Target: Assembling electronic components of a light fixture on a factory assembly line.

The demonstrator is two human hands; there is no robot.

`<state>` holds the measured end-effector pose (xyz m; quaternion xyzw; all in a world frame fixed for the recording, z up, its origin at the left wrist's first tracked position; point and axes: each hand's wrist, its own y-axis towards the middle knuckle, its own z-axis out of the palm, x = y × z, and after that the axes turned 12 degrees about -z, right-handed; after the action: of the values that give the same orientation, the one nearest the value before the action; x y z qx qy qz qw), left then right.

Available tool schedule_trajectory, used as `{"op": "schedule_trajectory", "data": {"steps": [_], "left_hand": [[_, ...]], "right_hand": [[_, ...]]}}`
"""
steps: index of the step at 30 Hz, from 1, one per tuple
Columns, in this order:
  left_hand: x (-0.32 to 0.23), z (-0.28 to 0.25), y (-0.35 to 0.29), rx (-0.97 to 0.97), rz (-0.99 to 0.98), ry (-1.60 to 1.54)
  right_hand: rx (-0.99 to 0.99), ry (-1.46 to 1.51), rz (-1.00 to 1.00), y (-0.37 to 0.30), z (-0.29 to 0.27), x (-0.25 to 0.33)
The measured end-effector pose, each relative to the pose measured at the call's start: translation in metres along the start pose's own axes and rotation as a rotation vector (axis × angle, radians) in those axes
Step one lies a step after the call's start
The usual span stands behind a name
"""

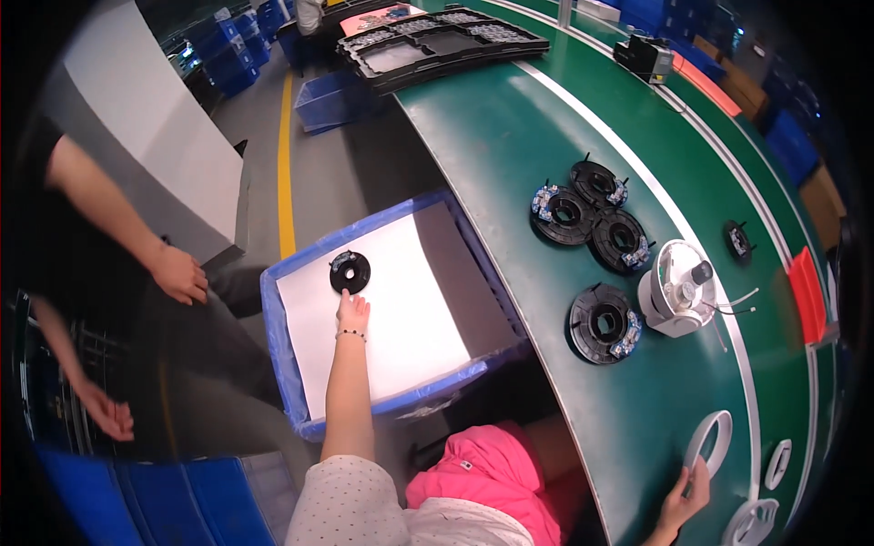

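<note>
My left hand (353, 314) reaches over a blue bin lined with white sheet. Its fingers are closed on the near edge of a black round plastic base (340, 285) with a small circuit board on it. At the lower right, my right hand (689, 500) grips a white ring (722, 443) by its lower edge, above the green table. Several similar black bases lie on the table, among them a near one (585, 338) and a left one (544, 225). Beside them stands a white round housing (669, 314) with loose wires.
The blue bin (275, 341) stands against the table (473, 136)'s left edge. A co-worker's hand (179, 275) is at the left, near a white pillar (155, 118). Black trays (446, 45) sit at the far end. A red bin (806, 296) and white parts (754, 523) are at the right.
</note>
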<state>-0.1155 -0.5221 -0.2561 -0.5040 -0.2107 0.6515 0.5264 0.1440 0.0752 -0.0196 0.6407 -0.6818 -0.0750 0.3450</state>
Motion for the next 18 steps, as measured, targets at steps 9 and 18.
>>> {"op": "schedule_trajectory", "data": {"steps": [9, 18], "left_hand": [[-0.043, 0.001, 0.083, -0.047, -0.016, 0.154], [0.020, 0.068, -0.078, 0.361, 0.424, 0.232]], "right_hand": [[0.185, 0.054, -0.380, 0.034, 0.011, 0.066], [0.245, -0.018, -0.363, 0.026, 0.009, 0.052]]}}
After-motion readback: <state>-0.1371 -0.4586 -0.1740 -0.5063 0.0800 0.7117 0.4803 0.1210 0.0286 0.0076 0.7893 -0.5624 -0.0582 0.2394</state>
